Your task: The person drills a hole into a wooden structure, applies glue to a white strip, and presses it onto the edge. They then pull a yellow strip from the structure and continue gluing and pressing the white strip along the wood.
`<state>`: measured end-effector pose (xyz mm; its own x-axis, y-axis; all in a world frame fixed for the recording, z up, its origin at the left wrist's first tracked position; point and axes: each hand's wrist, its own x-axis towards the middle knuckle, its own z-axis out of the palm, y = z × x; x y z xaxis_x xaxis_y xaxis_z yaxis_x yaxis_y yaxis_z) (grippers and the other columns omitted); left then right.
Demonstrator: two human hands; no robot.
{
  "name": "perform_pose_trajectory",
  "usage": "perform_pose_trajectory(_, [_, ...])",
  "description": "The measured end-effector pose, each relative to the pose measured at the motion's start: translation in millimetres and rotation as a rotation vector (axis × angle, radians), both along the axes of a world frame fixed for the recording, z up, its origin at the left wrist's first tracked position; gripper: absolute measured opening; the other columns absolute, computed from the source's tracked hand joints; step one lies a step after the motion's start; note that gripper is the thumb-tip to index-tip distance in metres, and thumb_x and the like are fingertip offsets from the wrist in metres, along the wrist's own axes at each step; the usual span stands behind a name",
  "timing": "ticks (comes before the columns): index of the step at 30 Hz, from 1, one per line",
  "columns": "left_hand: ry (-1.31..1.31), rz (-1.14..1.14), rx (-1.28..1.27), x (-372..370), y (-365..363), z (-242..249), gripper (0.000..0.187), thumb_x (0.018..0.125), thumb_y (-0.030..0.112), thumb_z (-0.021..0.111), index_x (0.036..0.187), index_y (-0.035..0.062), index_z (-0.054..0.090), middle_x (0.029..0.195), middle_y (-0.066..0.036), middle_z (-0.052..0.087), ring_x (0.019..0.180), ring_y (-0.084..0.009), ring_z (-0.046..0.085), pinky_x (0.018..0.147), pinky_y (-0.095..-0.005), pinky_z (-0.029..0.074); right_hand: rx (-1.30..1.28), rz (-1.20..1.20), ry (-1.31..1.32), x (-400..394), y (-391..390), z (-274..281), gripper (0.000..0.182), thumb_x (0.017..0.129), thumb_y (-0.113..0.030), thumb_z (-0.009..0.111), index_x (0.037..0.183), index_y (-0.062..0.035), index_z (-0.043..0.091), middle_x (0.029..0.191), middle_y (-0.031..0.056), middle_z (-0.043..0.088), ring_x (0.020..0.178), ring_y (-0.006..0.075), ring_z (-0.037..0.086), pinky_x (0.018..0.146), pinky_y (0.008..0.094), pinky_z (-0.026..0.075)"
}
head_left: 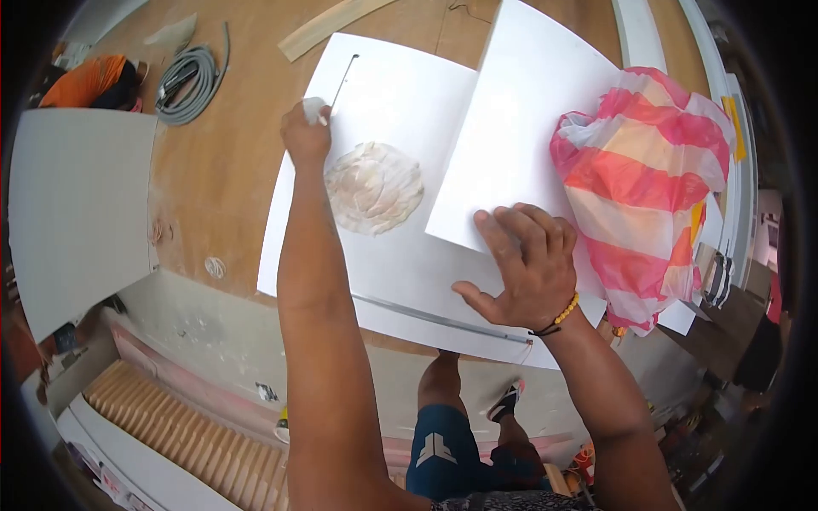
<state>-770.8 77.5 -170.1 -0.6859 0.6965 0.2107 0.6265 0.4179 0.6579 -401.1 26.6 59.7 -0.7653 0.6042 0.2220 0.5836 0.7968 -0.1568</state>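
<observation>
My left hand is closed on a white wad of cloth, pressed at the left part of a white panel, beside a thin dark slot. To the right of that forearm lies a round, wrinkled, off-white cloth-like piece. My right hand has its fingers spread, palm down, with the fingertips over the near edge of a second white board that overlaps the panel. A grey metal strip runs along the panel's near side.
A pink, red and white striped plastic bag sits at the right. A coiled grey hose and a wooden strip lie on the brown table. Someone in an orange top is at the far left, near a grey panel.
</observation>
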Motion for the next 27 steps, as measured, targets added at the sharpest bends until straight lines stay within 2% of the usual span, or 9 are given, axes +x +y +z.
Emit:
perform_pose_trajectory(1, [-0.011,0.006,0.054,-1,0,-4,0.027,0.085,0.025,0.078,0.102,0.0048,0.072,0.103,-0.020,0.069,0.103,-0.0368,0.064,0.087,-0.0463,0.052,-0.001,0.001,-0.001,0,0,0,0.076,0.075,-0.057,0.077,0.135,-0.0124,0.061,0.126,0.0085,0.057,0.119,0.0291,0.052,0.098,0.0451,0.037])
perform_pose_trajectory(5, [-0.145,-0.079,0.020,15,-26,15,0.034,0.089,0.023,0.077,0.111,-0.0018,0.070,0.101,-0.018,0.072,0.090,-0.0264,0.070,0.080,-0.0351,0.054,-0.035,-0.015,0.027,2,-3,2,0.074,0.074,-0.056,0.077,0.132,-0.0132,0.063,0.126,0.0067,0.058,0.119,0.0272,0.052,0.099,0.0451,0.036])
perform_pose_trajectory(8, [-0.123,-0.138,0.092,58,-81,38,0.037,0.091,0.025,0.078,0.114,-0.0032,0.070,0.102,-0.016,0.072,0.091,-0.0228,0.069,0.083,-0.0337,0.054,-0.095,-0.006,0.120,5,0,2,0.073,0.073,-0.051,0.077,0.133,-0.0124,0.063,0.124,0.0069,0.059,0.119,0.0270,0.052,0.098,0.0463,0.037])
perform_pose_trajectory(13, [-0.512,-0.245,-0.023,166,-204,122,0.039,0.096,0.019,0.071,0.123,-0.0071,0.065,0.120,-0.016,0.067,0.104,-0.0188,0.065,0.091,-0.0312,0.052,-0.243,0.033,0.328,18,-3,-3,0.061,0.078,-0.036,0.077,0.131,-0.0093,0.061,0.122,0.0115,0.060,0.122,0.0316,0.052,0.102,0.0474,0.041])
perform_pose_trajectory(15, [-0.601,-0.256,-0.029,222,-247,149,0.039,0.098,0.018,0.068,0.127,-0.0079,0.062,0.121,-0.016,0.067,0.105,-0.0178,0.065,0.092,-0.0312,0.051,-0.117,-0.027,0.438,37,-38,-5,0.059,0.077,-0.031,0.074,0.130,-0.0087,0.061,0.123,0.0119,0.060,0.124,0.0312,0.051,0.104,0.0478,0.040])
perform_pose_trajectory(16, [-0.635,-0.243,-0.060,249,-270,167,0.039,0.100,0.017,0.066,0.129,-0.0074,0.060,0.120,-0.015,0.067,0.106,-0.0177,0.064,0.094,-0.0314,0.050,-0.081,-0.030,0.380,55,-61,9,0.056,0.078,-0.029,0.072,0.129,-0.0091,0.062,0.123,0.0117,0.060,0.123,0.0313,0.052,0.103,0.0487,0.040])
perform_pose_trajectory(20, [-0.804,-0.331,-0.127,360,-334,229,0.037,0.102,0.016,0.063,0.133,-0.0044,0.058,0.119,-0.011,0.068,0.108,-0.0162,0.062,0.094,-0.0295,0.049,-0.524,0.002,0.469,161,-162,39,0.049,0.083,-0.021,0.069,0.130,-0.0091,0.061,0.124,0.0127,0.060,0.119,0.0299,0.055,0.099,0.0445,0.042])
perform_pose_trajectory(23, [-0.665,-0.419,-0.359,440,-365,257,0.036,0.102,0.020,0.065,0.128,-0.0034,0.061,0.117,-0.010,0.068,0.107,-0.0148,0.061,0.094,-0.0307,0.048,-0.635,-0.091,0.494,254,-226,38,0.050,0.085,-0.019,0.070,0.132,-0.0078,0.059,0.126,0.0138,0.061,0.118,0.0316,0.057,0.098,0.0441,0.046])
perform_pose_trajectory(27, [-0.743,-0.718,-0.244,564,-385,283,0.031,0.099,0.021,0.068,0.120,-0.0012,0.066,0.112,-0.011,0.069,0.101,-0.0173,0.065,0.085,-0.0309,0.050,-0.733,-0.237,0.495,376,-279,59,0.050,0.088,-0.022,0.069,0.134,-0.0061,0.058,0.126,0.0146,0.063,0.116,0.0336,0.060,0.100,0.0446,0.048])
